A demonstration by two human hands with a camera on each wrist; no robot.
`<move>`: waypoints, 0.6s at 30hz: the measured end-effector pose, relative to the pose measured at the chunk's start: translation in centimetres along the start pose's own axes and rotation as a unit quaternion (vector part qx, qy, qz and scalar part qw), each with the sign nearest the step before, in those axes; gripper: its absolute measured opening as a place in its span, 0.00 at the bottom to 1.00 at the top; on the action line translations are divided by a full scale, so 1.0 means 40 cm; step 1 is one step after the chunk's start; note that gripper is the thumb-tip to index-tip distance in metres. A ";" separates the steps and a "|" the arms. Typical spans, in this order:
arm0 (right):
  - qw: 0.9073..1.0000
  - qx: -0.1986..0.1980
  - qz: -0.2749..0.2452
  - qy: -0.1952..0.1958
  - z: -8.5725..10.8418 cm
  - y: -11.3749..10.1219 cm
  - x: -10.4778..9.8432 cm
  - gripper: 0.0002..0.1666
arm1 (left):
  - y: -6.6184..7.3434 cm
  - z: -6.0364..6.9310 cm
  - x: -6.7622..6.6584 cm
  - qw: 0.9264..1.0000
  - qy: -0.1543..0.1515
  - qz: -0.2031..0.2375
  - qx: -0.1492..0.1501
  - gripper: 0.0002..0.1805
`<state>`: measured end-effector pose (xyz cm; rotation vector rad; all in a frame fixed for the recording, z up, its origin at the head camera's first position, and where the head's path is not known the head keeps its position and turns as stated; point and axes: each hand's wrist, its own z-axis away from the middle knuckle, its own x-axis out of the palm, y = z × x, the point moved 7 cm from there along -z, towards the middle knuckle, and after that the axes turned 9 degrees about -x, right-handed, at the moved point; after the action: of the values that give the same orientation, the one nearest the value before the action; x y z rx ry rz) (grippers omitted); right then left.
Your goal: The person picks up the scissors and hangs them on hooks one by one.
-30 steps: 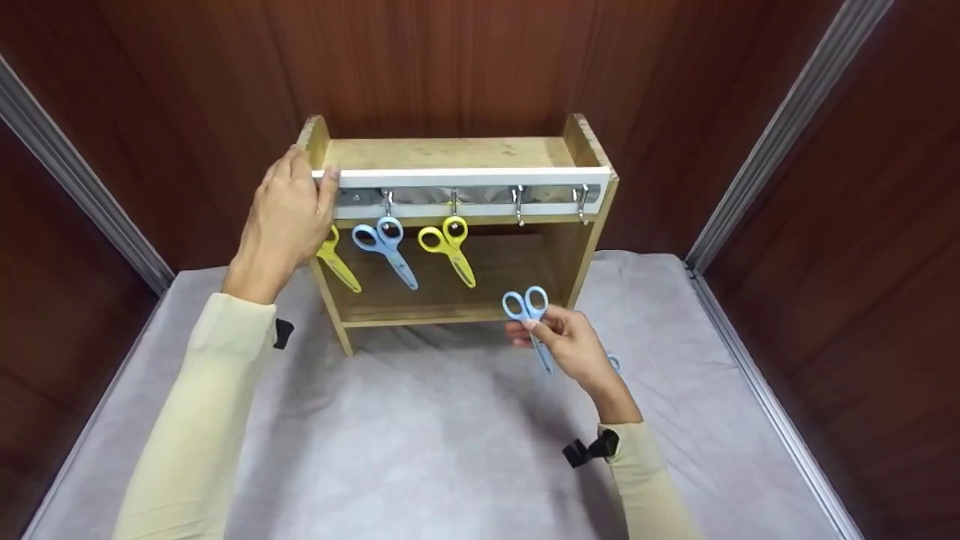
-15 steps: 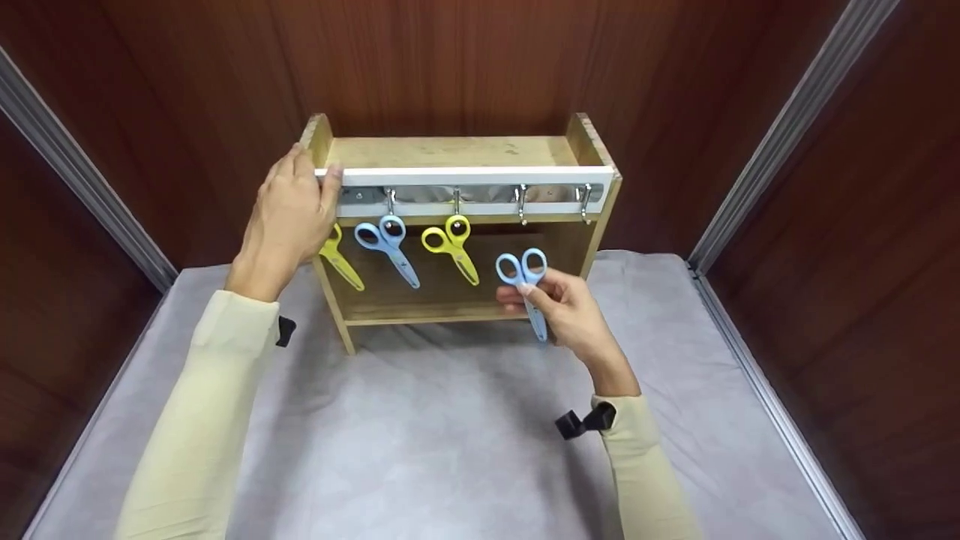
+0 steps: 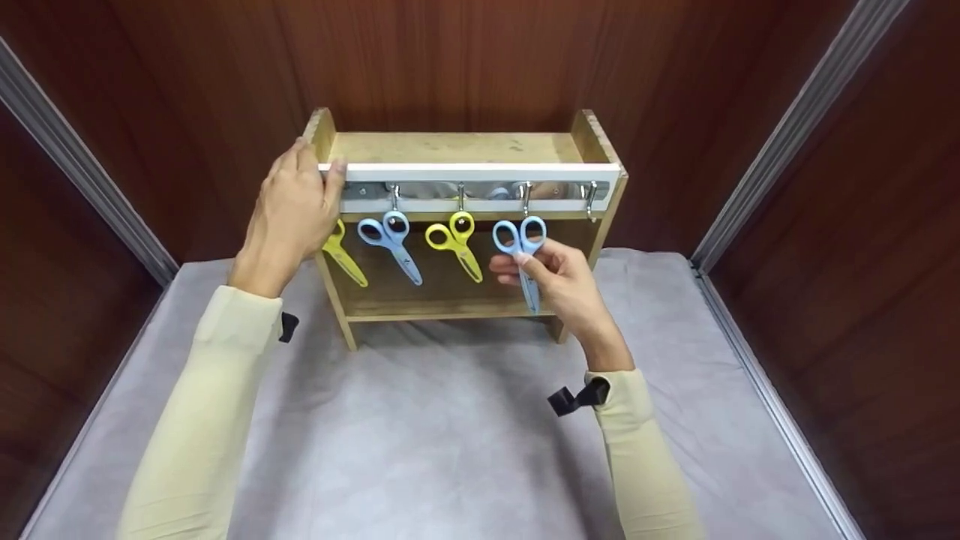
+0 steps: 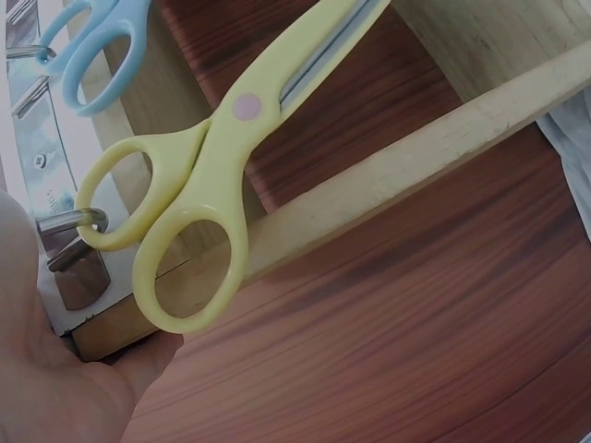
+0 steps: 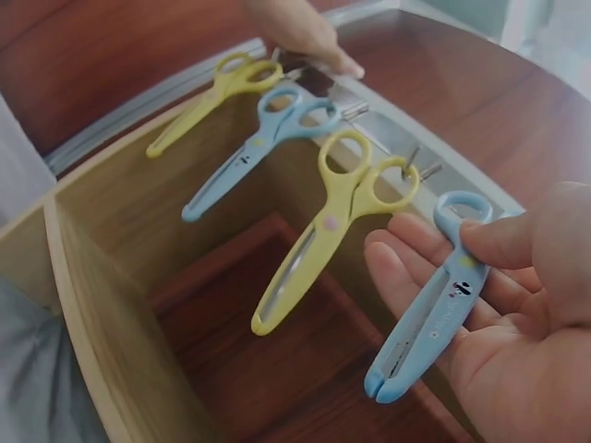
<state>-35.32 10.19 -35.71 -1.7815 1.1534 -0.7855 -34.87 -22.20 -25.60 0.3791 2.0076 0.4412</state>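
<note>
In the head view my right hand (image 3: 566, 281) pinches blue scissors (image 3: 529, 291) between thumb and fingers, handle loops up, just below a metal hook (image 3: 526, 196). The thumb presses by the loops in the right wrist view; whether a loop touches the hook, I cannot tell. My left hand (image 3: 289, 214) grips the left end of the white-edged hook rail (image 3: 480, 172) on a wooden shelf (image 3: 450, 146), thumb in front. From the rail hang yellow scissors (image 3: 466, 255), blue scissors (image 3: 401, 253) and, partly behind the left hand, more yellow scissors (image 4: 231, 157), one loop over a hook.
Another hook (image 3: 590, 196) at the rail's right end carries nothing. The shelf stands on a grey cloth (image 3: 420, 427). Dark red-brown panels (image 3: 450, 60) rise behind and at both sides, with metal strips (image 3: 795, 135) along the corners.
My right hand has lifted the blue scissors up and slightly left, from below the shelf's lower board to just under the rail. The left hand keeps its grip on the rail's end.
</note>
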 end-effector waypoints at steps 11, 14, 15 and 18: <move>1.000 -0.001 -0.016 -0.009 -0.038 0.017 0.004 0.14 | 0.005 -0.004 -0.004 1.000 0.015 -0.005 0.002 0.42; 1.000 0.003 -0.013 -0.011 -0.043 0.031 0.003 0.15 | 0.002 -0.003 -0.001 1.000 0.009 -0.005 -0.003 0.43; 1.000 0.005 -0.011 -0.011 -0.044 0.036 0.002 0.15 | 0.002 -0.003 0.000 1.000 0.008 -0.004 -0.004 0.43; 1.000 0.011 -0.010 -0.010 -0.046 0.048 0.001 0.14 | -0.001 -0.002 0.003 1.000 0.002 -0.004 -0.009 0.43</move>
<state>-37.60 9.17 -36.61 -1.7811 1.1126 -0.7879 -34.98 -22.17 -25.68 0.3589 2.0070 0.4540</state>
